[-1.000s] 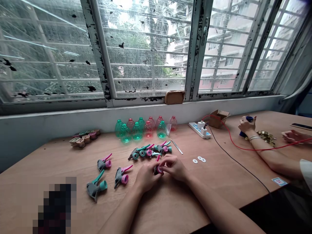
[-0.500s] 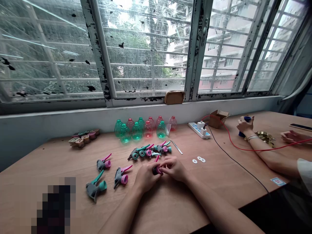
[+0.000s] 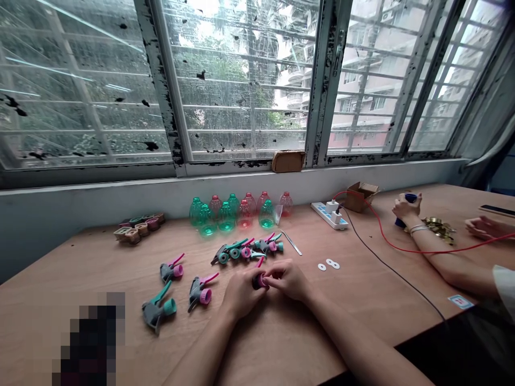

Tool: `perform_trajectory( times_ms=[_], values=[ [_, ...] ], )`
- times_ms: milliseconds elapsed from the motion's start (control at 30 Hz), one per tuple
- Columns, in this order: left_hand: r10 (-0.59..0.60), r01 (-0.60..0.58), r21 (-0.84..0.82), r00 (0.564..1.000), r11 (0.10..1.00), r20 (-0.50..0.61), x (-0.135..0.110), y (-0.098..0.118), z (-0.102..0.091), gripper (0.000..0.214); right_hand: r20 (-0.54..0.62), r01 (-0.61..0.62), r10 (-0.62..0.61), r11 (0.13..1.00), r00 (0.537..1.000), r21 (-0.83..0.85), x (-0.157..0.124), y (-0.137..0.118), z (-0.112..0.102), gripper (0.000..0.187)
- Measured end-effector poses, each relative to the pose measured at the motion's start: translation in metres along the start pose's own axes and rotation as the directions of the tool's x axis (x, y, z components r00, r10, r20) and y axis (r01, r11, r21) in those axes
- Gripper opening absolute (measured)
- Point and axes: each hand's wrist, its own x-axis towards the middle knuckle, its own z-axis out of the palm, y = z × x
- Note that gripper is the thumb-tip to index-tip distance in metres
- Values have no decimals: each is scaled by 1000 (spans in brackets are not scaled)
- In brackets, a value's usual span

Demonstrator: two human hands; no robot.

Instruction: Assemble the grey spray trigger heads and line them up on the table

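Note:
My left hand (image 3: 241, 292) and my right hand (image 3: 287, 280) meet at the table's middle, both gripping a trigger sprayer head (image 3: 259, 281). Its dark body and pink nozzle show between my fingers, and the rest is hidden. A pink trigger tip (image 3: 260, 261) sticks out beyond my fingers. To the left lie a teal-triggered sprayer head (image 3: 156, 311) and a pink-triggered one (image 3: 197, 294). Another pink-triggered head (image 3: 171, 271) lies beyond them. A tight group of sprayer heads (image 3: 245, 250) sits just beyond my hands.
Several green and red plastic bottles (image 3: 226, 216) stand by the window, with nozzle collars (image 3: 137, 228) to their left. Tweezers (image 3: 292, 242), white washers (image 3: 328, 264) and a power strip (image 3: 328, 213) lie right. A co-worker's hand (image 3: 406, 206) holds a blue object.
My hands stay on the sprayer head with only slight shifts. The head-camera view has moved a little, and the co-worker's hands have barely moved.

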Motion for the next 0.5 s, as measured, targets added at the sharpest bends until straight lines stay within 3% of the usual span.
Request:
perform_trajectory(
  times_ms=[233, 500],
  values=[
    [-8, 8, -16, 1000, 1000, 3, -1, 0, -3, 24, 20, -48, 47, 999, 999, 11, 0, 1, 3, 13],
    [17, -18, -48, 1000, 999, -11, 0, -1, -3, 26, 57, -2, 1, 1000, 998, 31, -1, 4, 0, 14]
  ],
)
